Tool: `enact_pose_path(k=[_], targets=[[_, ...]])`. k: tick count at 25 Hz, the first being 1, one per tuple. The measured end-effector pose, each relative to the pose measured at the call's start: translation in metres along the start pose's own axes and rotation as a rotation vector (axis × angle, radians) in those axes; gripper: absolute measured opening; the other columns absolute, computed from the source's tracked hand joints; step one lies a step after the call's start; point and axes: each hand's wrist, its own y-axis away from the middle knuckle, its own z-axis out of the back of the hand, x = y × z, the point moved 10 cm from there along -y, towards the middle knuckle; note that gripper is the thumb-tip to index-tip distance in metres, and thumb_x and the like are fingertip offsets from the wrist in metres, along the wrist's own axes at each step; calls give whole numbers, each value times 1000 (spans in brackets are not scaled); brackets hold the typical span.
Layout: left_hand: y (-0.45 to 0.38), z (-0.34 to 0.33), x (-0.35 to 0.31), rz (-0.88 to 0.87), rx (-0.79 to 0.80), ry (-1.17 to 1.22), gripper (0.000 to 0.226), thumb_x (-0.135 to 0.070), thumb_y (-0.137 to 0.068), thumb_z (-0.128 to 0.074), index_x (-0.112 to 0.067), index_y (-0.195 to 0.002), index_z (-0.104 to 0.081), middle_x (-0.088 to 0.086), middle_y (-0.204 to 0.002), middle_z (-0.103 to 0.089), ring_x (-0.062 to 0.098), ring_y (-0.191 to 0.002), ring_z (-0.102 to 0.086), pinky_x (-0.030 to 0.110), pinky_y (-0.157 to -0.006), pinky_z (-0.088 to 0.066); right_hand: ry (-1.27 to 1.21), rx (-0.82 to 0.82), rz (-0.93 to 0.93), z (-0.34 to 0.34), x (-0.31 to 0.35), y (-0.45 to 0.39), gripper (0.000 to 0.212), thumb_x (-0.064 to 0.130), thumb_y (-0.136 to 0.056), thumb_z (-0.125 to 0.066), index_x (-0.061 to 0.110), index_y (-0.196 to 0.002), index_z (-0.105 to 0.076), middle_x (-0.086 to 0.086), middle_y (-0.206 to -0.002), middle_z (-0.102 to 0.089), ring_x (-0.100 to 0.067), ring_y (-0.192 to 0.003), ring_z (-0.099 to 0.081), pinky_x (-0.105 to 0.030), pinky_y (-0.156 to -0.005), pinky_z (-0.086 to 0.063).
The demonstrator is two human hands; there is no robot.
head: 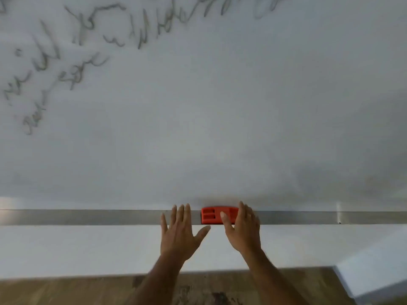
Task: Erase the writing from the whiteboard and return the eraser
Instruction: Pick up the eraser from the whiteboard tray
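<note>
Writing [66, 53] was noted on the whiteboard [220, 128], confined to the upper left and along the top edge, well above and mostly left of both hands; none of it had been wiped. The strokes were blurred and could not be read.

The left hand [179, 232] was seen flat and spread, nothing held, fingertips over the metal tray [88, 217] at the board's foot. The eraser lay just to the right of this grip, apart from it; the outstretched thumb pointed toward the eraser's lower left corner without clear contact.

The orange eraser [212, 215] was found lying in the tray, its long axis running left-right along the tray's length, its ribbed moulded back turned toward the camera. Which face carried the felt could not be told.

The right hand [242, 230] was recorded as the nearer grip: fingers loosely spread, thumb laid across the eraser's right portion, the other fingers reaching past its right end toward the board. A closed pinch was not shown; whether the fingers touched the far edge was hidden.

Judgement: the pick-up was in hand, erasing not yet begun. The eraser lay directly under the right grip, so a squeeze across its short axis was judged to be called for, then a carry up and to the left.
</note>
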Motion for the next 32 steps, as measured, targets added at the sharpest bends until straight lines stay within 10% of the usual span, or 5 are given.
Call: enact_pose_path(k=[5,14,25,28,32], targets=[[-18,-45,-21,-24,129,-32,102,-74,-93,-40,-13,-164,2,5,-174,-3,28,-159,14,59,-125,10,-105,73,-133,-30,-33,-15,82,71,-94,-32,13,-152,-26,-12,-153,-45,-32,-143,-38,-58,-122,-22],[-27,-65,-34,-19,170,153,101,-68,-94,-48,-14,-164,0,1,-173,-14,26,-160,10,55,-126,11,-399,38,-206,-31,-31,-20,68,67,-95,-35,15,-137,-45,-11,-132,-61,-31,-125,-56,-54,-112,-39],[32,43,-18,-73,-384,819,89,-6,-78,-86,-16,-153,-40,-7,-114,-74,-4,-103,-69,10,-92,-48,-900,-297,-153,49,24,25,59,36,-91,-70,17,-140,-43,-3,-130,-53,-2,-103,-57,0,-66,-47],[28,75,-25,-132,-366,878,82,-8,-80,-84,-35,-146,-44,-10,-116,-71,2,-100,-72,10,-85,-54,-813,-354,-31,75,63,27,61,29,-84,-79,21,-136,-46,4,-123,-58,-3,-104,-61,-2,-66,-50],[23,36,5,-43,-126,414,102,-44,-85,-77,-31,-162,-11,1,-164,-24,23,-151,-29,36,-123,-29,-572,-286,-14,52,90,33,61,20,-88,-77,6,-139,-48,-15,-139,-54,-30,-127,-53,-37,-103,-47]])
